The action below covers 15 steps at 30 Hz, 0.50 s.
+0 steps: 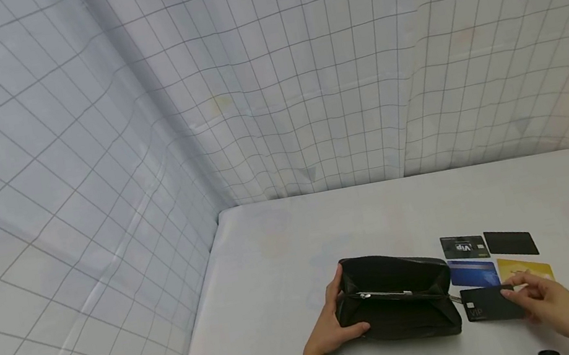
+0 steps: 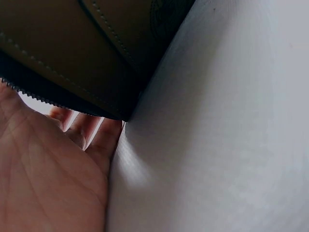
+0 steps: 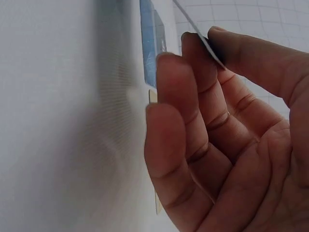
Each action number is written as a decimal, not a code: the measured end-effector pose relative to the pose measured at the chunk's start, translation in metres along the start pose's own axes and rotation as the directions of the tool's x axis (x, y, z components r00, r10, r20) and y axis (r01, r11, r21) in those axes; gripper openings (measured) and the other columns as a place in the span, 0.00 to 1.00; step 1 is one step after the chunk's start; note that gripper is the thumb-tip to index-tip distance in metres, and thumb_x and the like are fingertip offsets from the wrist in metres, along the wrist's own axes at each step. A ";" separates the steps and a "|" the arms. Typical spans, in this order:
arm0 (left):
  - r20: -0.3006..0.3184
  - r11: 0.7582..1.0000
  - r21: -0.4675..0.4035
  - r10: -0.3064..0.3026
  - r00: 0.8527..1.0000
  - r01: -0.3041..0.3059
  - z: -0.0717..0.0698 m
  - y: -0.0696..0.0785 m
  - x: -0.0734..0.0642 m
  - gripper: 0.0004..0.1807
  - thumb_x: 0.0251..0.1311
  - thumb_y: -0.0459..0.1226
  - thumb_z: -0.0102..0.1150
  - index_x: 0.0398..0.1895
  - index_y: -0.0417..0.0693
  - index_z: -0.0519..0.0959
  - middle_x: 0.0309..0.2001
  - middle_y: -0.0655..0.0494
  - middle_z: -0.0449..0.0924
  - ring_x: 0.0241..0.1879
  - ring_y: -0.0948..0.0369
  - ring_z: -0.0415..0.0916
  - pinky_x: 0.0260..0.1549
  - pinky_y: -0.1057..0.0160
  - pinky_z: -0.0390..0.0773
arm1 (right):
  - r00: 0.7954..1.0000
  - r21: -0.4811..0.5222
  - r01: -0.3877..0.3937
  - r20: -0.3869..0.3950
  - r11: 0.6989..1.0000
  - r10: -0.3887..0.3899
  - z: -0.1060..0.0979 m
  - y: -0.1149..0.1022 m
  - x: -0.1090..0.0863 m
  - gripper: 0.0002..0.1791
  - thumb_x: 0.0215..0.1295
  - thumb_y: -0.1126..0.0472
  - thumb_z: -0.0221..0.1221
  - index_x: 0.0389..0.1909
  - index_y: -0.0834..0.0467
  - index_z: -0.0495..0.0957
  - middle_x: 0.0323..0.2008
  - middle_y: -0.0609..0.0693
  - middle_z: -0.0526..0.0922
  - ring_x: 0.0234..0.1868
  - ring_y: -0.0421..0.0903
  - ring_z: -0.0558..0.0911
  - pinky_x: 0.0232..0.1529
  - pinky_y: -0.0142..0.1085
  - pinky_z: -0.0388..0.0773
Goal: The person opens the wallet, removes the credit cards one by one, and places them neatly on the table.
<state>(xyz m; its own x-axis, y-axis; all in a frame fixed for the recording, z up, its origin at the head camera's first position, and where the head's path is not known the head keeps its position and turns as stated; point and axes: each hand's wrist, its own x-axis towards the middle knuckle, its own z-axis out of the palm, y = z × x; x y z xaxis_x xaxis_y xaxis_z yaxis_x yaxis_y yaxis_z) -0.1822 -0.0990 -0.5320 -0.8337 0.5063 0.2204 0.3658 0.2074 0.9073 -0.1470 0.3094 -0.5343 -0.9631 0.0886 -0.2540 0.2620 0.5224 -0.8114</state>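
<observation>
A black zip wallet (image 1: 405, 322) lies unzipped and spread on the white table, its inner zip pocket running along the middle. My left hand (image 1: 325, 326) grips the wallet's left end, thumb at the near side and fingers at the far side. In the left wrist view the wallet's stitched outside (image 2: 63, 58) and zip teeth stand over my palm (image 2: 48, 169). Just right of the wallet, my right hand (image 1: 548, 301) pinches the right end of a black VIP card (image 1: 489, 305). The right wrist view shows that card edge-on (image 3: 205, 41) between thumb and fingers, raised off the table.
Beyond the held card lie a blue card (image 1: 472, 273), a yellow card (image 1: 537, 268) partly behind my right hand, a dark Vip card (image 1: 457, 249) and a plain black card (image 1: 511, 243). White grid-patterned curtains (image 1: 304, 92) hang behind and beside the table (image 1: 257, 282).
</observation>
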 end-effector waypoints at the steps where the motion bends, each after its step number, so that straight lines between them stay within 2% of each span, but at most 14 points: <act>1: 0.005 1.000 -0.007 -0.010 1.000 0.010 0.000 0.001 0.000 0.57 0.52 0.32 0.68 0.76 0.48 0.37 0.71 0.46 0.45 0.67 0.48 0.51 0.58 0.42 0.57 | 1.000 -0.010 -0.004 -0.003 1.000 0.004 0.000 0.001 0.000 0.27 0.63 0.51 0.61 0.51 0.70 0.72 0.20 0.48 0.73 0.21 0.44 0.71 0.21 0.35 0.70; 6: 0.009 1.000 -0.004 0.004 1.000 -0.004 0.000 0.001 0.001 0.57 0.52 0.31 0.68 0.76 0.47 0.37 0.70 0.44 0.45 0.67 0.48 0.51 0.59 0.43 0.57 | 0.999 -0.088 -0.006 -0.033 0.996 0.003 0.000 0.004 0.001 0.26 0.62 0.48 0.62 0.46 0.68 0.75 0.18 0.46 0.74 0.20 0.42 0.71 0.21 0.34 0.66; 13: -0.011 1.000 0.006 0.006 1.000 -0.006 0.004 -0.031 0.001 0.60 0.51 0.34 0.70 0.77 0.55 0.35 0.72 0.49 0.43 0.67 0.47 0.50 0.58 0.40 0.57 | 0.997 -0.141 -0.053 -0.058 0.989 0.045 0.000 0.003 0.003 0.31 0.57 0.40 0.63 0.40 0.66 0.76 0.20 0.45 0.76 0.23 0.44 0.71 0.23 0.35 0.65; 15: -0.011 1.000 0.009 0.010 1.000 -0.010 0.004 -0.036 0.001 0.60 0.51 0.36 0.70 0.77 0.57 0.35 0.72 0.52 0.43 0.67 0.49 0.50 0.58 0.40 0.57 | 0.997 -0.162 -0.051 -0.065 0.985 0.041 0.000 0.003 0.004 0.31 0.57 0.39 0.62 0.39 0.66 0.77 0.21 0.45 0.76 0.24 0.44 0.70 0.23 0.35 0.65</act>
<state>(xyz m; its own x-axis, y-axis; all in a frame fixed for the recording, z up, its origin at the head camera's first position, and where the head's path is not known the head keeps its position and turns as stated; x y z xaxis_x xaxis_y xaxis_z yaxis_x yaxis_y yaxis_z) -0.1943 -0.1025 -0.5657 -0.8348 0.4987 0.2333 0.3774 0.2098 0.9020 -0.1495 0.3111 -0.5378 -0.9534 0.1647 -0.2527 0.2977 0.6480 -0.7011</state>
